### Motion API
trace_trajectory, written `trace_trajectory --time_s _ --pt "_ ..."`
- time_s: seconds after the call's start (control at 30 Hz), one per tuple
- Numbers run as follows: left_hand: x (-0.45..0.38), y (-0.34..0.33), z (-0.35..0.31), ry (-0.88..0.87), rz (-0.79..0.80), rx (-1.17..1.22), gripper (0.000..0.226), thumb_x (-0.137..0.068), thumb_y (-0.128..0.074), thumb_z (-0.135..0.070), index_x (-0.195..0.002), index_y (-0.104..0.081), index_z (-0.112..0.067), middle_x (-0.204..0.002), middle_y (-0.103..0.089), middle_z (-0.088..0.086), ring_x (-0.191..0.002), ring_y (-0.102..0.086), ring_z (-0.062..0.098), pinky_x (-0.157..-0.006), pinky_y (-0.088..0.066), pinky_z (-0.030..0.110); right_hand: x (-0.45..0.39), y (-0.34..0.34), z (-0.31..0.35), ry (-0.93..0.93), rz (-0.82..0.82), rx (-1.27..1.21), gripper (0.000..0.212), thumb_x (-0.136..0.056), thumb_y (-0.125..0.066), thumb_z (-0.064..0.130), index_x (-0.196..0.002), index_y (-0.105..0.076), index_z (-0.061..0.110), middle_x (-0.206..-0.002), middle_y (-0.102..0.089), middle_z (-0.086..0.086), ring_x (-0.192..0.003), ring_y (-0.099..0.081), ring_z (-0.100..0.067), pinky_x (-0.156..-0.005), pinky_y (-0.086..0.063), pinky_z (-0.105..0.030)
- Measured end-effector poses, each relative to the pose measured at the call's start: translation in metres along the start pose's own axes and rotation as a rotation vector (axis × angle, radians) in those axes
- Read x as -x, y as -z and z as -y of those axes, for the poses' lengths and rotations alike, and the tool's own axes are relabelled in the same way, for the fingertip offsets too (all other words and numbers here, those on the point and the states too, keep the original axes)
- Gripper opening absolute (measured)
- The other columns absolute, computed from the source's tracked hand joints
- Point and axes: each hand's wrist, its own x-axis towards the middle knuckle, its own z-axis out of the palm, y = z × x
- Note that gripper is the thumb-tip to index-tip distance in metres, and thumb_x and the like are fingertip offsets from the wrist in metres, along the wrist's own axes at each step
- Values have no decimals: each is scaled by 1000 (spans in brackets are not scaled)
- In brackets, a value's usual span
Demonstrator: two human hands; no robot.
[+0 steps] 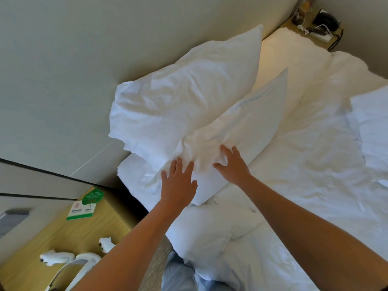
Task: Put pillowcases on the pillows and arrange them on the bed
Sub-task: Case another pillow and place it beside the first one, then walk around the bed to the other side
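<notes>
Crumpled white front pillow (241,127) under both flat, spread hands, left (178,181) and right (233,164), nothing gripped.

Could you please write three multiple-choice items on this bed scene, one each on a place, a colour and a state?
1. Where does the rear pillow stand?
A. propped against the headboard wall
B. on the wooden nightstand
C. on the floor

2. What colour is the leaf-shaped card on the nightstand?
A. red
B. green
C. blue

3. How do the hands lie on the front pillow?
A. both lifted clear of it
B. one holds a phone
C. left hand and right hand both press on it, fingers spread

Answers: 1 A, it leans on the wall panel at the head of the bed; 2 B, the card is green; 3 C, both palms rest on the white fabric.
</notes>
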Motion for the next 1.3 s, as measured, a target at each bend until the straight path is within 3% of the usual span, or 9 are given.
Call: trace_trajectory --time_s 0.27,0.4,0.57,0.7,0.87,1.0,1.07,1.17,1.3 --pt "4 7 8 -86 83 13 69 -102 -43 -49 -162 -17 -27 -169 -14 13 -157 -10 31 -122 -22 57 35 13 1 -32 21 -67 73 -101 -64 45 -164 -34 24 -170 -35 -3 -156 -33 -23 -125 -26 -37" --pt "19 22 -10 -161 96 116 61 -103 -43 -49 -157 -33 -23 -167 -25 13 -155 -19 30 -123 -27 48 87 34 -16 -110 -107 -188 64 -101 -64 43 -158 -42 26 -158 -53 -3 -144 -52 -26 -116 -39 -37" --pt "63 28 -63 -249 167 410 57 -102 -50 -46 -152 -41 -22 -157 -43 1 -146 -38 22 -116 -36 40 195 67 -56 -282 -268 -549 36 -97 -67 46 -131 -65 34 -118 -73 8 -115 -68 -15 -82 -47 -19" --pt "118 9 -117 -322 316 559 36 -100 -59 -40 -132 -62 -23 -136 -63 -2 -127 -57 18 -104 -44 31 317 57 -102 -413 -497 -726 19 -97 -69 38 -114 -73 33 -108 -77 11 -105 -71 -6 -90 -52 -24" --pt "212 -37 -189 -534 571 467 27 -104 -53 -37 -123 -66 -23 -126 -68 -5 -118 -63 18 -101 -46 27 492 -14 -154 -700 -710 -859 15 -99 -67 32 -112 -75 28 -103 -77 11 -99 -71 -3 -79 -47 -14" --pt "307 -83 -252 -691 752 368 10 -101 -57 -35 -97 -64 -41 -102 -69 -18 -102 -68 14 -75 -47 16 626 -92 -179 -952 -889 -992 17 -99 -65 24 -96 -72 40 -84 -77 16 -77 -69 3 -68 -46 -17" --pt "368 -109 -285 -777 856 266 11 -102 -55 -29 -99 -66 -33 -108 -72 -5 -100 -68 19 -83 -54 27 690 -135 -186 -1074 -967 -1053 17 -99 -66 26 -91 -73 39 -73 -74 17 -63 -66 3 -60 -47 -18" --pt "465 -143 -330 -821 1021 213 14 -100 -59 -22 -93 -70 -25 -108 -74 8 -102 -69 28 -97 -54 51 775 -197 -191 -1228 -1087 -1102 19 -101 -66 30 -87 -71 41 -79 -75 14 -70 -69 -3 -62 -52 -16" --pt "573 -181 -372 -871 1124 237 16 -82 -66 -33 -81 -75 -19 -94 -76 9 -97 -72 28 -91 -55 53 855 -264 -204 -1345 -1172 -1209 17 -103 -63 30 -89 -72 35 -84 -74 23 -73 -68 3 -58 -48 -7"
